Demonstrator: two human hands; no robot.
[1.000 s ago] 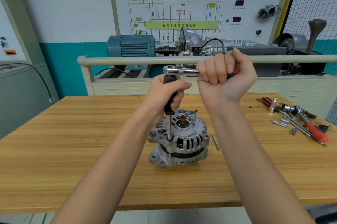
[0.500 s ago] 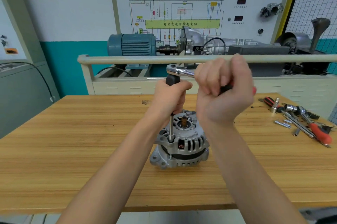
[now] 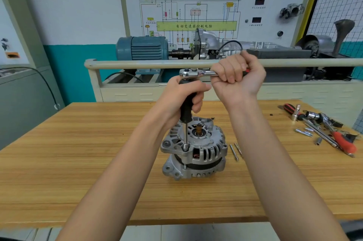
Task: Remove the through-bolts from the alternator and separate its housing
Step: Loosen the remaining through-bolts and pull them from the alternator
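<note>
While two slim bolts (image 3: 234, 151) already lie loose on the bench (image 3: 78, 152) just right of the alternator (image 3: 193, 152), the job looks to be somewhere in its middle: those two appear to be through-bolts that are out, and a further one is under the tool now. The alternator stands upright near the middle of the bench, shaft end up, its two housing halves closed together with a dark band showing between them, so no separation has begun.

The left hand (image 3: 181, 97) is wrapped round the black grip of a long extension bar (image 3: 185, 132), its fingers curled tight about it, holding the bar upright. The socket at the bar's foot sits on a bolt head at the near-left ear of the upper housing. The right hand (image 3: 238, 78) is fisted round the handle of the ratchet (image 3: 196, 73), which lies level across the top of the bar, its head sitting just above the left hand.

How far this bolt has backed out cannot be told; its head is hidden by the socket. How many bolts the unit carries is also unclear, since the far side is behind the hands. Left to do, as I judge it: finish this bolt, any others remaining, then part the housing. Spare sockets and screwdrivers (image 3: 324, 128) lie well off at the right edge.
</note>
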